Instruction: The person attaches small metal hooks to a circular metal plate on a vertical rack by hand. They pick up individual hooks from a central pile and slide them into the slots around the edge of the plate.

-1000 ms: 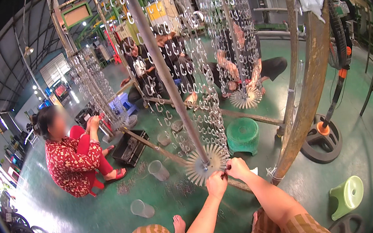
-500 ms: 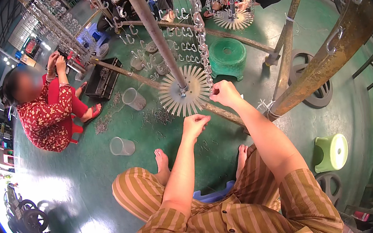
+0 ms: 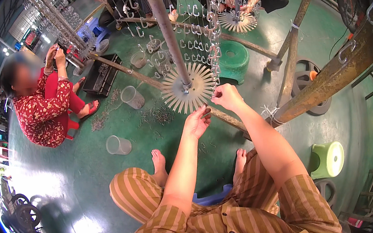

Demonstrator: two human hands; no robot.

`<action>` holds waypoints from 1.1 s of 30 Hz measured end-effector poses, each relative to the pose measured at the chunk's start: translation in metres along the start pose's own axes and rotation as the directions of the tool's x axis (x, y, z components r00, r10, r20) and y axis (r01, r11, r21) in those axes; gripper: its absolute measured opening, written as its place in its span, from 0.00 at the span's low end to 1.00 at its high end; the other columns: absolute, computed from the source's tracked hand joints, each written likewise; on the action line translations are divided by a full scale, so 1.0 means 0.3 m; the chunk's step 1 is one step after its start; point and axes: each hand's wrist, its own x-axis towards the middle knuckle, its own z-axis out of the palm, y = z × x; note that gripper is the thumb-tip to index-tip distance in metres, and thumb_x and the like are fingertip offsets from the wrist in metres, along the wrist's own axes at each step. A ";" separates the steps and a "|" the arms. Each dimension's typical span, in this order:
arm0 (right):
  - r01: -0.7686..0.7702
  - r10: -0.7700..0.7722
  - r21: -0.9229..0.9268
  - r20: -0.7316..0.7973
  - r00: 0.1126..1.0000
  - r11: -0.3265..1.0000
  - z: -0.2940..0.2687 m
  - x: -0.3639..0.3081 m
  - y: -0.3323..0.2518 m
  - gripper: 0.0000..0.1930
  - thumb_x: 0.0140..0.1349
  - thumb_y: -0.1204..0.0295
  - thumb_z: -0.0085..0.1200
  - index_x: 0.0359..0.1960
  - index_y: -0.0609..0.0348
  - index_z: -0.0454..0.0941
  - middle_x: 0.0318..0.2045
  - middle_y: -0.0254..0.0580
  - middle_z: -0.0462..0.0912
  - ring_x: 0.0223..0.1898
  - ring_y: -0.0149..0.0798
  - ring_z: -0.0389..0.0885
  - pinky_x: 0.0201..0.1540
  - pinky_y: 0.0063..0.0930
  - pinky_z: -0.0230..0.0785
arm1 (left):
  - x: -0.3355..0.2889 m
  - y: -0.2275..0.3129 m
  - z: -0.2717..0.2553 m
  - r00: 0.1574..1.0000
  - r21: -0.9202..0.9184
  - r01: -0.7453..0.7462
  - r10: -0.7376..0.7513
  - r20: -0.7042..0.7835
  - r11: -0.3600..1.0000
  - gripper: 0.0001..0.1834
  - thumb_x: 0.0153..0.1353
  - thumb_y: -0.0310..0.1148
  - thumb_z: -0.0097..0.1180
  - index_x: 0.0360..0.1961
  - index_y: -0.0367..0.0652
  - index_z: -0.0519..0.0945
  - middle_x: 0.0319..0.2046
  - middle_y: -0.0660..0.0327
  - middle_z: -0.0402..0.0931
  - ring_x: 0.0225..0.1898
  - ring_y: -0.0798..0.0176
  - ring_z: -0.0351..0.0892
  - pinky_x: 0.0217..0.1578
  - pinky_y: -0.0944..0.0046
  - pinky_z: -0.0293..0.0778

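Observation:
In front of me a slotted metal disc [image 3: 179,100] sits low on an upright pole [image 3: 169,35]. Strands of small metal hooks [image 3: 190,11] hang around that pole in rows. Just right of the disc, my right hand [image 3: 229,97] is closed, thumb and fingers pinched at the lower end of a dense hook strand [image 3: 214,69]; its fingertips hide what they grip. My left hand [image 3: 196,122] is raised below the disc's near edge, thumb and forefinger pressed together, other fingers loosely curled. Whatever lies in that pinch is too small to make out.
Loose metal pieces [image 3: 162,114] litter the floor beside clear plastic tubs [image 3: 119,145]. A green stool [image 3: 234,60] stands behind the disc, a pale green one [image 3: 328,160] at right. A rusty beam [image 3: 329,79] slants along the right. A person in red [image 3: 43,110] sits at left.
My left hand has risen slightly toward the disc and turned, showing its curled fingers. My right hand has dipped a little, still pinching at the strand's end. The view has shifted slightly.

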 end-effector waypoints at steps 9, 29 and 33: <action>-0.015 0.015 -0.018 -0.012 1.000 1.000 -0.005 -0.004 -0.015 0.07 0.41 0.74 0.61 0.23 0.65 0.79 0.22 0.47 0.80 0.26 0.41 0.80 0.32 0.32 0.71 | 0.032 -0.016 -0.001 0.999 -0.023 0.020 -0.021 -0.037 1.000 0.12 0.58 0.33 0.54 0.41 0.39 0.75 0.37 0.58 0.74 0.34 0.63 0.69 0.33 0.67 0.66; -0.006 0.007 -0.032 0.038 0.999 0.999 0.002 -0.005 0.002 0.09 0.40 0.73 0.62 0.23 0.64 0.80 0.21 0.48 0.80 0.25 0.42 0.80 0.32 0.33 0.71 | 0.014 0.000 0.004 0.996 0.005 0.030 -0.029 -0.082 1.000 0.12 0.57 0.33 0.55 0.39 0.38 0.76 0.34 0.58 0.74 0.33 0.63 0.71 0.31 0.66 0.67; -0.010 0.011 -0.038 0.043 0.999 0.999 0.001 -0.005 0.001 0.09 0.40 0.73 0.63 0.23 0.64 0.80 0.20 0.48 0.80 0.25 0.42 0.80 0.32 0.33 0.71 | 0.017 0.002 0.004 0.994 0.006 0.039 -0.038 -0.100 0.999 0.11 0.58 0.31 0.54 0.39 0.38 0.75 0.34 0.58 0.74 0.33 0.63 0.70 0.32 0.67 0.68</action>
